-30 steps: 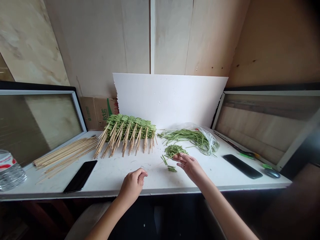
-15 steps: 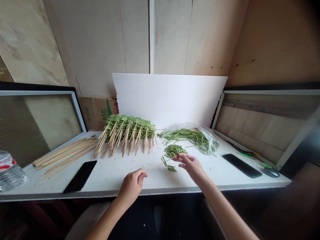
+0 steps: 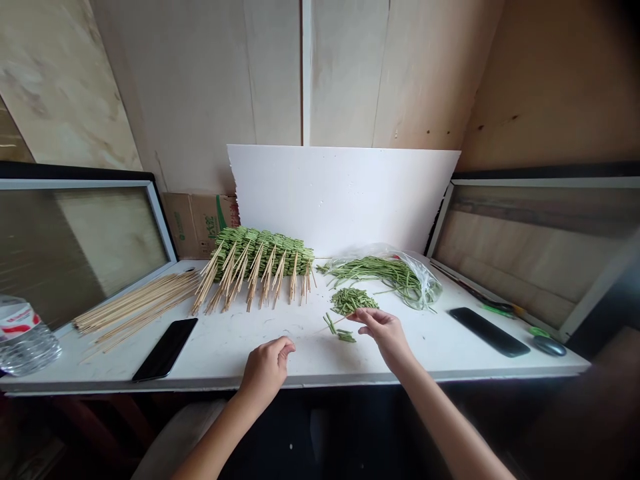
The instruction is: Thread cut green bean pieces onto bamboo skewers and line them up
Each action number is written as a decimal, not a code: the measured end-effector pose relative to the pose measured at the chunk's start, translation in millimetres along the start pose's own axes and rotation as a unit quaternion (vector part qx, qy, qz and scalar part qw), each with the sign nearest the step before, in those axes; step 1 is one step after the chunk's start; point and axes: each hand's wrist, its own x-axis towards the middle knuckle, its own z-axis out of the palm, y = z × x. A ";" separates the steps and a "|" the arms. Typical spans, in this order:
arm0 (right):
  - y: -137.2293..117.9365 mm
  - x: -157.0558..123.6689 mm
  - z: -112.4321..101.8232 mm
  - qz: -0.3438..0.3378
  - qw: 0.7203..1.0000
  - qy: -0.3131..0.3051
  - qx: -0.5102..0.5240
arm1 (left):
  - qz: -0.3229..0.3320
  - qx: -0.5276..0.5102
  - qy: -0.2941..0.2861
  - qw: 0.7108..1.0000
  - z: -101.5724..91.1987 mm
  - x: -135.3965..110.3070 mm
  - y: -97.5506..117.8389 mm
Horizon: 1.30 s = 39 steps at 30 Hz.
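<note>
My right hand (image 3: 383, 333) pinches a thin bamboo skewer (image 3: 334, 324) between thumb and fingertips, just in front of a heap of cut green bean pieces (image 3: 353, 300). The skewer slants down leftward and fades from sight before my left hand. A few bean pieces (image 3: 346, 335) lie beside and below it; whether any are threaded on it is unclear. Near the table's front edge, my left hand (image 3: 267, 365) is closed, thumb against curled fingers; what it holds, if anything, is hidden. Behind, stacked bean skewers (image 3: 265, 248) have their bare stick ends facing me.
Loose bamboo skewers (image 3: 143, 300) lie at left, near a black phone (image 3: 165, 350) and a water bottle (image 3: 27, 337). Long green beans (image 3: 383, 272) spill from a clear plastic bag (image 3: 431, 287). At right are another dark phone (image 3: 489, 331) and a mouse (image 3: 549, 345). A white board (image 3: 345, 200) stands behind.
The view has shifted slightly, moving the whole scene a little to the right in the picture. Both hands keep nearly the same pose and place.
</note>
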 end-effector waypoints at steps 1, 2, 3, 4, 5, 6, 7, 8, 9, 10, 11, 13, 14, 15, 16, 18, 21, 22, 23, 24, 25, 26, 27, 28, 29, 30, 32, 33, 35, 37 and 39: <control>0.2 -1.4 2.3 -0.004 1.000 0.001 -0.002 | 0.002 0.005 0.007 1.000 0.1 -0.5 0.4; 0.7 -3.4 5.6 -0.007 1.000 0.000 -0.002 | 0.006 0.008 0.013 1.000 0.4 -1.2 1.3; 1.5 -5.9 10.0 -0.008 1.000 -0.005 0.002 | 0.011 0.010 0.018 1.000 0.8 -2.1 2.6; 2.6 -8.7 15.1 -0.006 1.000 -0.013 0.005 | 0.017 0.010 0.020 1.000 1.4 -3.1 4.4; 4.0 -11.7 20.9 -0.003 1.000 -0.022 0.009 | 0.023 0.010 0.021 0.999 2.1 -4.1 6.5; 5.6 -14.7 26.9 0.001 0.999 -0.031 0.013 | 0.027 0.009 0.022 0.999 2.7 -5.0 8.6; 7.1 -17.4 32.5 0.005 0.999 -0.038 0.016 | 0.030 0.008 0.022 0.999 3.2 -5.6 10.4; 8.4 -19.6 37.2 0.007 0.999 -0.042 0.018 | 0.031 0.006 0.025 0.999 3.5 -5.8 11.7; 9.3 -21.1 40.7 0.007 0.999 -0.044 0.019 | 0.029 0.003 0.028 0.999 3.4 -5.6 12.4; 9.5 -21.7 42.6 0.008 0.999 -0.046 0.021 | 0.025 -0.001 0.031 0.999 2.9 -5.0 12.4; 9.3 -21.3 42.6 0.008 0.998 -0.050 0.022 | 0.018 -0.006 0.033 0.999 2.2 -3.9 11.8; 8.4 -17.8 37.3 0.004 0.998 -0.064 0.009 | 0.000 -0.014 0.034 0.999 0.5 -1.3 9.3; 8.2 -14.8 32.3 -0.006 0.997 -0.071 -0.014 | -0.008 -0.016 0.034 0.999 -0.2 0.0 7.7; 8.7 -11.1 25.9 -0.026 0.995 -0.074 -0.055 | -0.016 -0.018 0.034 0.999 -0.8 1.2 6.1; 10.1 -7.2 18.8 -0.055 0.989 -0.071 -0.114 | -0.023 -0.020 0.033 0.999 -1.2 2.1 4.6; 15.5 0.6 4.0 -0.132 0.953 -0.055 -0.268 | -0.032 -0.025 0.028 0.999 -1.3 3.1 2.0; 26.7 7.9 -12.1 -0.217 0.874 -0.056 -0.432 | -0.045 -0.034 0.019 0.998 -0.6 3.3 -0.8; 30.0 8.6 -14.7 -0.229 0.856 -0.065 -0.460 | -0.047 -0.037 0.016 0.998 -0.3 3.2 -1.4; 32.7 8.6 -15.8 -0.234 0.842 -0.076 -0.479 | -0.049 -0.039 0.013 0.998 0.0 3.1 -2.0; 34.9 8.1 -15.7 -0.237 0.833 -0.085 -0.492 | -0.050 -0.039 0.012 0.998 0.3 3.0 -2.5; 36.6 7.3 -14.6 -0.237 0.827 -0.093 -0.501 | -0.049 -0.040 0.011 0.998 0.6 2.9 -2.8; 38.0 6.3 -13.0 -0.238 0.824 -0.096 -0.505 | -0.049 -0.040 0.010 0.998 0.9 2.8 -3.0; 39.0 5.4 -11.1 -0.238 0.823 -0.097 -0.507 | -0.048 -0.041 0.009 0.998 1.1 2.7 -3.2; 39.9 4.8 -9.4 -0.238 0.824 -0.094 -0.506 | -0.048 -0.041 0.007 0.998 1.3 2.7 -3.3; 40.5 4.5 -7.9 -0.238 0.827 -0.088 -0.501 | -0.048 -0.042 0.005 0.998 1.5 2.6 -3.4; 40.6 4.6 -7.0 -0.237 0.833 -0.081 -0.493 | -0.048 -0.042 0.003 0.998 1.7 2.6 -3.5; 39.1 5.9 -6.5 -0.223 0.859 -0.059 -0.457 | -0.048 -0.043 0.003 0.998 2.1 2.7 -3.9; 37.2 7.0 -7.0 -0.204 0.881 -0.049 -0.424 | -0.047 -0.043 0.004 0.998 2.2 2.8 -4.3; 31.3 9.5 -8.8 -0.141 0.934 -0.039 -0.325 | -0.045 -0.044 0.009 0.998 2.4 2.9 -4.9; 23.9 11.5 -11.0 -0.069 0.976 -0.041 -0.201 | -0.042 -0.050 0.010 0.998 2.4 2.7 -5.2; 17.1 12.3 -12.5 -0.019 0.995 -0.046 -0.087 | -0.040 -0.056 0.009 0.998 2.1 2.2 -4.6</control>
